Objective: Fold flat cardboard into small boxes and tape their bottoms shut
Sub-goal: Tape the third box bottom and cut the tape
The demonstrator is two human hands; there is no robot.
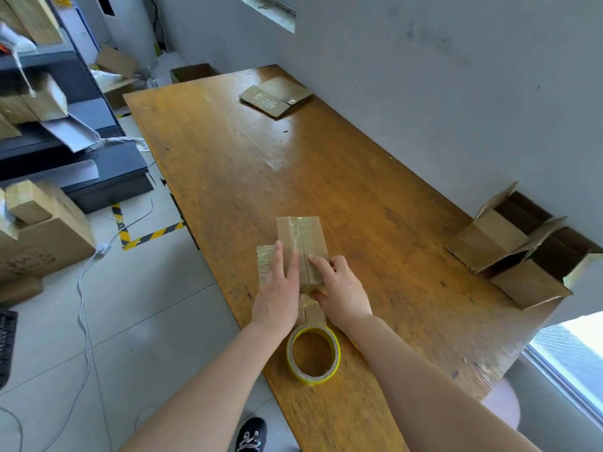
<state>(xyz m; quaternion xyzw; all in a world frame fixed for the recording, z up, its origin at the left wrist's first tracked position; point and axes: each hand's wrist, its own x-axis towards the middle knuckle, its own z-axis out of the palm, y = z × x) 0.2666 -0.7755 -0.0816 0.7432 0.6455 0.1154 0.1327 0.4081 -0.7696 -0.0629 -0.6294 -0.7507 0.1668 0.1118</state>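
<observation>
Small brown cardboard box [301, 246], lower centre, steadied on worn wooden table [228, 158] by flat-fingered left hand [277, 288]. Near end pinched by right hand [342, 288] (seam tape likely being pressed down).

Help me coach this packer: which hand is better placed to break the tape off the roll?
Right, probably. The right hand grips the box end where the strip runs to the tape roll; the left hand lies flat, pinning the box.

I viewed a wooden table [228, 158] set against a grey wall [424, 76], tiled floor [130, 321] at left, window [571, 353] at right.
</observation>
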